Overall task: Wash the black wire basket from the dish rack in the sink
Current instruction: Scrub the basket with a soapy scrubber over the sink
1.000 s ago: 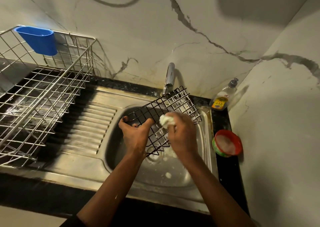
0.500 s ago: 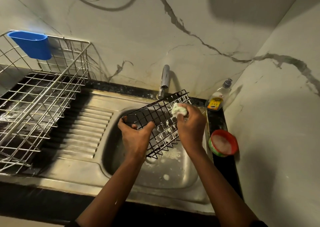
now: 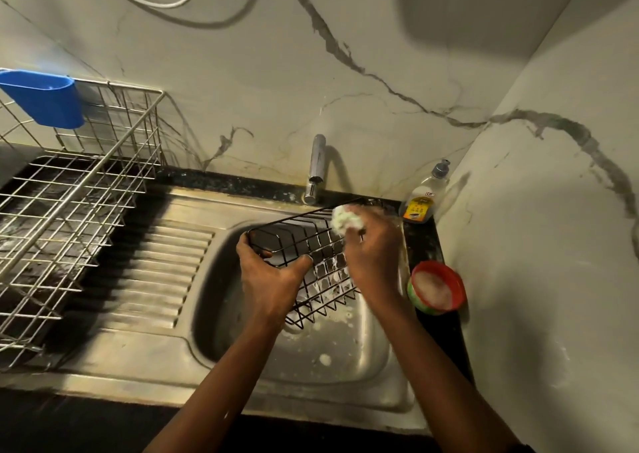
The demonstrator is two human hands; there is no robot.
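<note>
I observe the black wire basket (image 3: 311, 241) tilted over the sink (image 3: 345, 359); my left hand (image 3: 268, 279) grips its near rim, my right hand (image 3: 375, 248) clenches a soapy sponge (image 3: 345, 218) against its far edge.

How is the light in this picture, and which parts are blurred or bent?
Head view: dim, yellowish light; a dark shadow lies across the sink's drainboard; the right hand with its sponge is motion-blurred; the wide lens bends the dish rack at the left edge.

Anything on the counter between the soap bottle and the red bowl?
Head view: nothing. Only bare dark counter separates the soap bottle from the red bowl.
</note>
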